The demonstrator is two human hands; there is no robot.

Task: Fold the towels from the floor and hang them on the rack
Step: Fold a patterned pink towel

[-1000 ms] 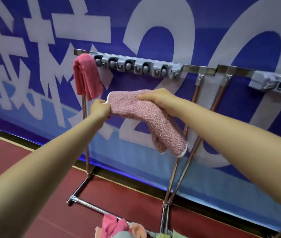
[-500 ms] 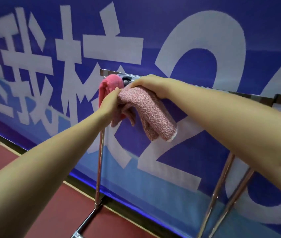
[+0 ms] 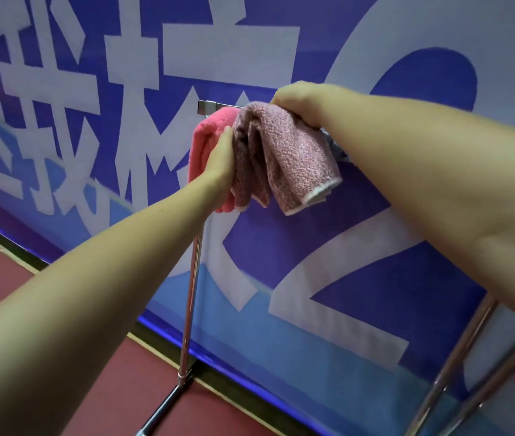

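A folded, nubbly mauve-pink towel (image 3: 284,155) with a thin white edging hangs draped over the top bar of a metal rack (image 3: 215,106), near the bar's left end. Its looped weave looks coarse and thick, and the folds bunch into soft vertical ridges; the lower right corner flares out. Just beside it, touching on the left, hangs a smoother, brighter coral-pink towel (image 3: 205,136), mostly covered by the left hand and the mauve towel.

The right hand (image 3: 297,100) lies on top of the mauve towel at the bar, fingers curled down over the fold and gripping it; the fingertips are hidden behind the cloth. The left hand (image 3: 221,162) presses against the towel's left side where the two towels meet; its fingers go in behind the cloth, so I cannot tell whether they hold it or only push.

The rack's bar is flat, shiny steel, and only a short stub shows. A slim chrome upright (image 3: 191,297) runs down to a foot on the dark red floor (image 3: 98,398). Two more slanted chrome tubes (image 3: 457,366) are cut off at the lower right. Behind stands a blue banner (image 3: 312,253) with large, blurred white characters.
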